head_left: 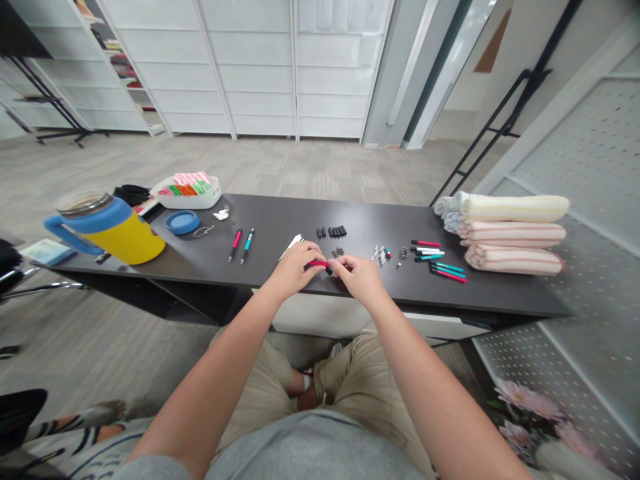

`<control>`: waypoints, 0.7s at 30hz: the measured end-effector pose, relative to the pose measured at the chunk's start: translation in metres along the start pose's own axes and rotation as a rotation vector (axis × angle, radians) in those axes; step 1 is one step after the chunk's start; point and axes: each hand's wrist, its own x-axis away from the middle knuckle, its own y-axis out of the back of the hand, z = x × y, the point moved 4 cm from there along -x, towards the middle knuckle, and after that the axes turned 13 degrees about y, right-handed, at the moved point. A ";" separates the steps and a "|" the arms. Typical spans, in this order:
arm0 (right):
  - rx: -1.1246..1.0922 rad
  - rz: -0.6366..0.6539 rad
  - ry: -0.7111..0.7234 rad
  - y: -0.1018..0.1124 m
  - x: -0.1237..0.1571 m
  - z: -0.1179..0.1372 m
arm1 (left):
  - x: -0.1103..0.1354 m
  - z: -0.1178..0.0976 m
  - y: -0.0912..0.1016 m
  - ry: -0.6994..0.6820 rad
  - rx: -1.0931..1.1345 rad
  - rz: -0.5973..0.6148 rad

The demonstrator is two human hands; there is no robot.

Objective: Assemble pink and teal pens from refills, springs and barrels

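Where the dark table stretches across, rolled towels sit at three o'clock from its middle and a yellow mug at nine. The left hand pinches a red pen at six, near the front edge; fingers of the right hand bunch at its black end, their grip unclear. Black pieces lie at twelve.

The held pen is red with a black end. On the dark grey-black desk, one whole pen is red and black, another teal and black; the loose barrels show red, white and teal, and the small grips are black. The mug is yellow with blue, the round lid blue, the basket white, its packets pink-and-white striped, green and orange. Rolled towels are cream and pale pink.
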 end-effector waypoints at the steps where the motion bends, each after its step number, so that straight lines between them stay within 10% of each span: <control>1: -0.005 -0.004 0.000 0.000 0.000 0.000 | 0.000 0.000 0.000 0.001 0.002 -0.004; 21: -0.276 -0.090 -0.116 -0.004 0.001 -0.011 | 0.000 0.004 0.008 0.111 0.076 -0.059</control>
